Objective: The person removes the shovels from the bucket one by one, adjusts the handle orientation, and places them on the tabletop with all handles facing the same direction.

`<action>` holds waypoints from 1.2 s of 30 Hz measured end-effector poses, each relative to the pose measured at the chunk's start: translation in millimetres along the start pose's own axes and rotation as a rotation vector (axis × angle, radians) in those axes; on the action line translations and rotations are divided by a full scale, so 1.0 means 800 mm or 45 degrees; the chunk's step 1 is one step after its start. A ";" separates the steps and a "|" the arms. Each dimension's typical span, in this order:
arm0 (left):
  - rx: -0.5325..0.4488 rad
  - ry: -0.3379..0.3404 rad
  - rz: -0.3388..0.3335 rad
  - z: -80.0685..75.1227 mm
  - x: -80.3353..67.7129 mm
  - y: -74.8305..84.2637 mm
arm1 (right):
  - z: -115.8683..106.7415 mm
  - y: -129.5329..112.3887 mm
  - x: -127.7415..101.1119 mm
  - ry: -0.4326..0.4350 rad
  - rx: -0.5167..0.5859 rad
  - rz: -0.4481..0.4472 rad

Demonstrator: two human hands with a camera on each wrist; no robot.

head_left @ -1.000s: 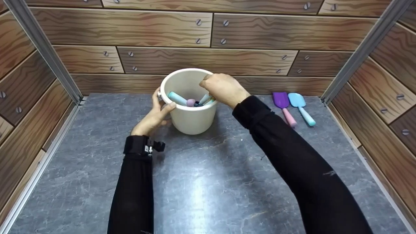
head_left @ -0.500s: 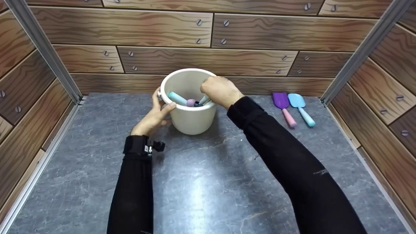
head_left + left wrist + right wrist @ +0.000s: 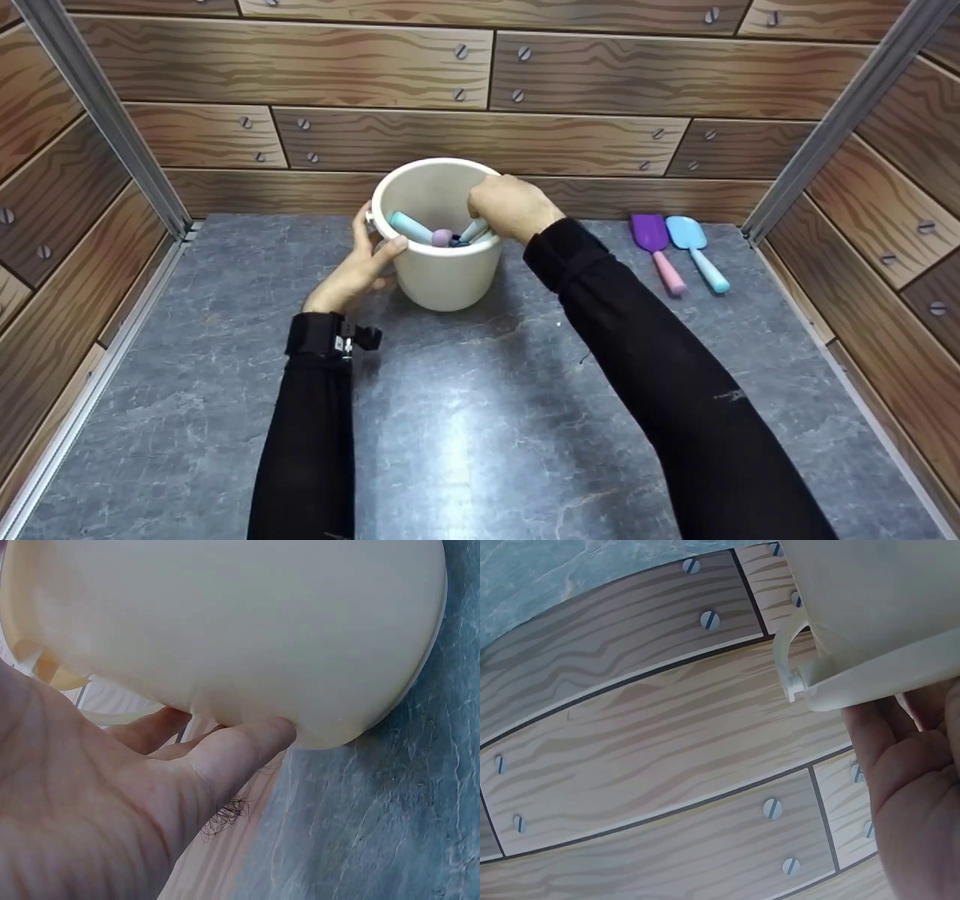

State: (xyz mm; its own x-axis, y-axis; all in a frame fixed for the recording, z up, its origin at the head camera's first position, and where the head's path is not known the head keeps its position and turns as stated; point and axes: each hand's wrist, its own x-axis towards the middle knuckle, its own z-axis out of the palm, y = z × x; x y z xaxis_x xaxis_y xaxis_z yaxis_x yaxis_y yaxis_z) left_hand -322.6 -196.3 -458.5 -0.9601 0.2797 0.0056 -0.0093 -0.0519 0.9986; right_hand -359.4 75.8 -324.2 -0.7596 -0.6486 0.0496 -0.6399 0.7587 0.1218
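A cream plastic bucket (image 3: 442, 277) stands at the back of the grey stone-look table (image 3: 465, 420). My left hand (image 3: 360, 262) grips its left side, thumb over the rim; the left wrist view shows the fingers against the bucket wall (image 3: 240, 622). My right hand (image 3: 510, 206) curls over the right rim, its fingers reaching down onto a light blue tool handle (image 3: 472, 229) inside. A teal handle (image 3: 409, 225) and a purple knob (image 3: 442, 238) also stick up in the bucket. In the right wrist view my palm (image 3: 915, 787) sits under the bucket's rim (image 3: 877, 607).
A purple scoop with a pink handle (image 3: 654, 244) and a light blue scoop (image 3: 694, 247) lie side by side at the back right of the table. Wood-look panel walls (image 3: 480, 135) close in the back and both sides.
My right hand has sunk slightly lower and deeper over the bucket's right rim. The left hand and the bucket have stayed put.
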 end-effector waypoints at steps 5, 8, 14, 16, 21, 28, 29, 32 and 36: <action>-0.006 0.004 0.010 0.000 0.001 -0.002 | 0.002 0.002 0.001 -0.003 0.016 0.001; -0.005 0.009 0.010 0.000 0.001 -0.003 | 0.003 0.004 0.001 0.014 0.015 -0.022; 0.002 0.007 -0.002 0.000 0.000 -0.001 | 0.004 0.009 0.000 0.020 0.027 -0.052; 0.012 0.003 -0.008 0.000 0.000 -0.001 | 0.003 0.011 -0.001 0.013 0.031 -0.041; 0.042 0.007 -0.010 -0.001 0.000 0.000 | -0.001 0.012 -0.003 0.005 0.016 -0.013; 0.014 0.008 -0.014 -0.001 0.001 0.001 | -0.006 0.013 -0.011 0.041 -0.042 -0.080; 0.006 0.008 -0.015 -0.001 0.001 0.000 | -0.007 0.014 -0.012 0.049 -0.057 -0.098; -0.012 0.010 -0.014 0.000 0.002 0.000 | -0.008 0.016 -0.012 0.065 -0.099 -0.141; -0.029 0.009 -0.013 0.002 0.002 -0.001 | -0.012 0.019 -0.014 0.076 -0.112 -0.166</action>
State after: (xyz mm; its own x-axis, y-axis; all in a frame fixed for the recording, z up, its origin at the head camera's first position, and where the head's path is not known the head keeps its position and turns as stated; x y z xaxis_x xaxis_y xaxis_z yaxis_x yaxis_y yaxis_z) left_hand -324.0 -194.5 -459.3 -0.9619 0.2734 -0.0053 -0.0257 -0.0711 0.9971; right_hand -359.1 93.8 -313.0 -0.6611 -0.7454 0.0859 -0.7177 0.6615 0.2174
